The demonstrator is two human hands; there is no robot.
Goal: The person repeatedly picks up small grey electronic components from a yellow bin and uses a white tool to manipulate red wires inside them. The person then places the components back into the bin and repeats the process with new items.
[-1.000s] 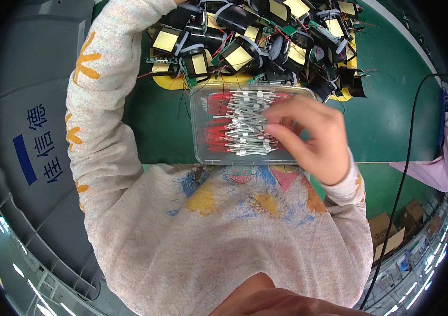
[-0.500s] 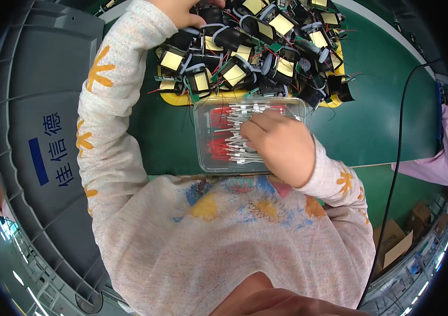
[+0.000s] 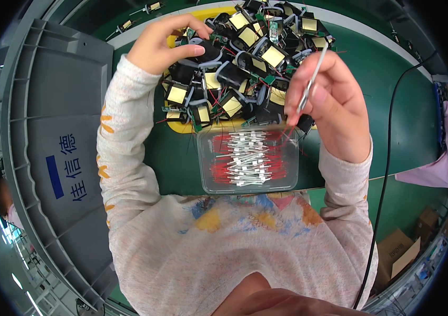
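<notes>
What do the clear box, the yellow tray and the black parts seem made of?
Clear box: likely glossy plastic; the green table shows through its wall.
Yellow tray: probably smooth plastic, from its even colour and rounded corner.
Black parts: perhaps moulded plastic, given their soft sheen; painted metal possible.

The slim lead (image 3: 317, 68) is pinched between thumb and fingers of the right hand (image 3: 337, 100), raised at the right side of the scene. Its pale, straight shaft slants, the bare tip pointing far and slightly right, while a shinier stretch sits at the fingertips; red wire shows at its near end, its exact course blurred. The black part (image 3: 210, 51), rounded and smooth with a grey rim, lies tilted on the far-left side of the heap, the thumb of the left hand (image 3: 163, 45) against its left side
</notes>
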